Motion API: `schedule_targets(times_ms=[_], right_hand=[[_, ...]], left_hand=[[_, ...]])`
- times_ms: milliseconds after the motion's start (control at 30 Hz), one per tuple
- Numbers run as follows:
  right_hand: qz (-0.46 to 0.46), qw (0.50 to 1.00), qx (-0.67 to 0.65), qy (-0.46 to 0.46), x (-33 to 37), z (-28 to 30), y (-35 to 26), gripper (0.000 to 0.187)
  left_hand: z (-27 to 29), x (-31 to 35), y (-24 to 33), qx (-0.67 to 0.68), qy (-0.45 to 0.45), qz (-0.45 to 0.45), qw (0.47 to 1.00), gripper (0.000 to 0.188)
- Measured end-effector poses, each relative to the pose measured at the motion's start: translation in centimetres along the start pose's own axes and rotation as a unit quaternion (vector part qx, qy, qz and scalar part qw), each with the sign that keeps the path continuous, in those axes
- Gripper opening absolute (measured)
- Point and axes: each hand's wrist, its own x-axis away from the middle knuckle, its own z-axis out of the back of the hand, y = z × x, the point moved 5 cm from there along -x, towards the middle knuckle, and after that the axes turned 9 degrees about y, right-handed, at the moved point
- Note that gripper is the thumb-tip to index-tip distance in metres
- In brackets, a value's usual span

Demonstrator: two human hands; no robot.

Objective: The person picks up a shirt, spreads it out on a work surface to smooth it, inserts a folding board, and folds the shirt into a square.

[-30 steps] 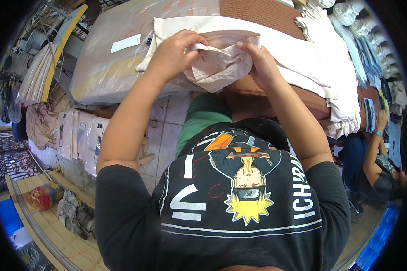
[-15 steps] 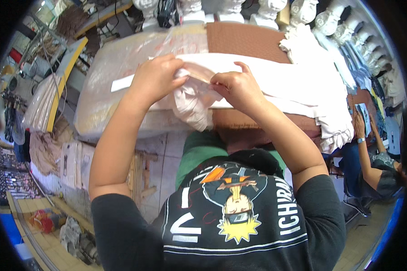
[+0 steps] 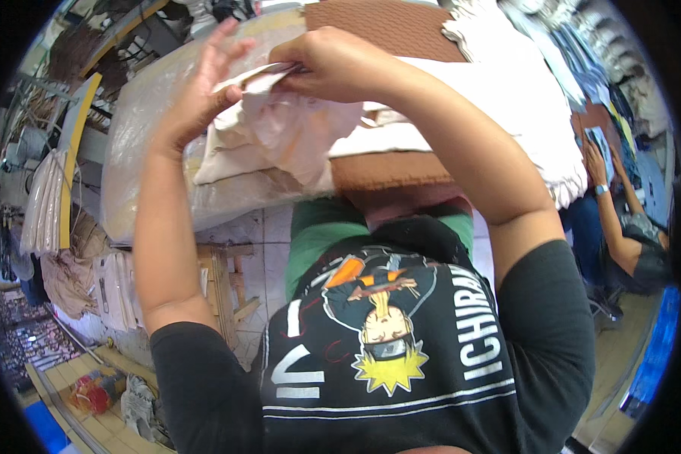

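My right hand point(image 3: 321, 64) is closed, pinching the upper edge of a thin, pale pinkish-white cloth point(image 3: 306, 129). The cloth hangs crumpled from my fingers over the near side of the work surface. To its left, my left hand point(image 3: 208, 87) is raised with the fingers stretched apart, its thumb close to the cloth's left edge. Beneath lies more folded off-white fabric point(image 3: 231, 159). A layered pile of white cloth point(image 3: 499, 91) spreads to the right, past my right forearm.
A plastic-wrapped bundle point(image 3: 125, 151) forms the left of the work surface; a brown textured panel point(image 3: 386, 30) lies behind. At left, plastic-packed pieces point(image 3: 45, 200) lean by a yellow-edged board point(image 3: 79, 151). A wooden frame point(image 3: 218, 291) stands below. Another person's hand point(image 3: 596, 163) works at right.
My left hand has let go of the cloth and lifted up and left, its fingers spreading. My right hand has moved left and away from me, keeping its pinch. The view has shifted.
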Motion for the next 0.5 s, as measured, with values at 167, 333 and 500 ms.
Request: schedule_targets(times_ms=[167,333,500], right_hand=[[-0.062,0.997,0.042,-0.035,-3.8,3.4,2.6,0.024],[-0.252,0.968,-0.001,0.013,-1.9,6.5,8.1,0.022],[-0.394,0.914,-0.087,-0.029,4.9,2.6,17.9,0.032]], left_hand=[[-0.9,2.2,-9.0,0.055,-0.107,0.265,0.957,0.077],[-2.6,1.1,-9.8,-0.045,-0.161,0.291,0.942,0.044],[-3.4,-1.4,-12.1,-0.121,-0.199,0.265,0.936,0.037]])
